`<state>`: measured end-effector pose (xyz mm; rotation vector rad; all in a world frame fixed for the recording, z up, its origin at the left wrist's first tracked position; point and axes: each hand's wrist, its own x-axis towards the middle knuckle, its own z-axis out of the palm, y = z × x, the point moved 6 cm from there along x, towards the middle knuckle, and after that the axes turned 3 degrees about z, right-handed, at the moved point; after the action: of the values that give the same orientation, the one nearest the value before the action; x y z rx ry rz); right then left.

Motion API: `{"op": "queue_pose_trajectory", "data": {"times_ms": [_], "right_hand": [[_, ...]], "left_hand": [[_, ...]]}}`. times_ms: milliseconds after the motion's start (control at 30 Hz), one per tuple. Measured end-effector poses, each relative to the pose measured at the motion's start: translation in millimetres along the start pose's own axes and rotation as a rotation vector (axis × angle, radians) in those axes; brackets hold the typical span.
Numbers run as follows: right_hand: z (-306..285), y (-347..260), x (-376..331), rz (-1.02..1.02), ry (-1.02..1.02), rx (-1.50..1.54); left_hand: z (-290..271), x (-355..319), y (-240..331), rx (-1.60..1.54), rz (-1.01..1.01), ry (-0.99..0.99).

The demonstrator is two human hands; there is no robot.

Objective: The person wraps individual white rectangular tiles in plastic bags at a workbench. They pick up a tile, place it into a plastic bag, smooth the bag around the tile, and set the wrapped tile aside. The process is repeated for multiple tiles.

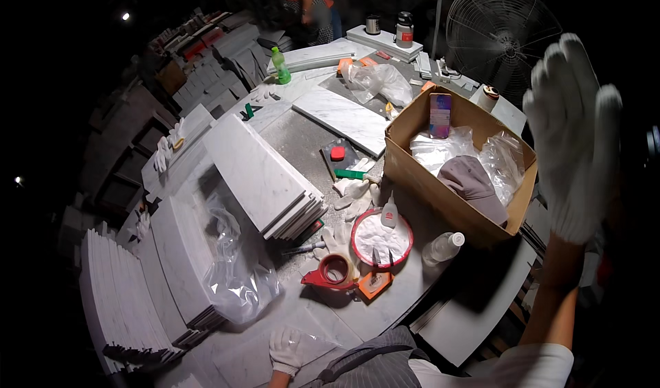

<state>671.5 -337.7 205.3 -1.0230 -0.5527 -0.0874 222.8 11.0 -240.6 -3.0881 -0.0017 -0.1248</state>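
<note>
The table (283,137) bears a slab (240,352) under the left hand (286,350).

Mid-counter (395,302) lies a slab stack (258,164), with a plastic bag (240,292) before it and a row of slabs (124,298) farther left. To the stack's right are gloves (354,192), and in front of them a bowl (411,242) holding powder (378,233). A tape dispenser (322,279) sits left of the bowl, a small box (375,285) before it, a spray bottle (443,248) to its right. Behind that bottle, the carton (433,192) contains a cap (473,185) and a phone (440,116); a fan (505,17) stands beyond. The left hand (285,350) is near the counter's front, the right hand (570,140) right of the carton.
</note>
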Motion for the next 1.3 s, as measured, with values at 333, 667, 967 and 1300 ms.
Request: {"op": "queue_pose_trajectory", "data": {"times_ms": [333,667,967,1300], "right_hand": [[63.1,210.5,-320.8,1.051,-0.964,-0.113],[148.6,301.2,-444.5,0.276,-1.124,-0.502],[131.4,317.9,-473.5,0.047,-1.000,-0.805],[130.4,294.6,-480.7,-0.001,-0.734,-1.115]], "left_hand": [[3.0,21.6,-0.7,-0.035,0.077,0.079],[-5.2,27.8,-1.5,-0.095,0.057,0.096],[-21.0,33.0,4.4,-0.084,0.039,0.138],[-3.8,20.7,-2.6,-0.075,0.022,0.247]]}}
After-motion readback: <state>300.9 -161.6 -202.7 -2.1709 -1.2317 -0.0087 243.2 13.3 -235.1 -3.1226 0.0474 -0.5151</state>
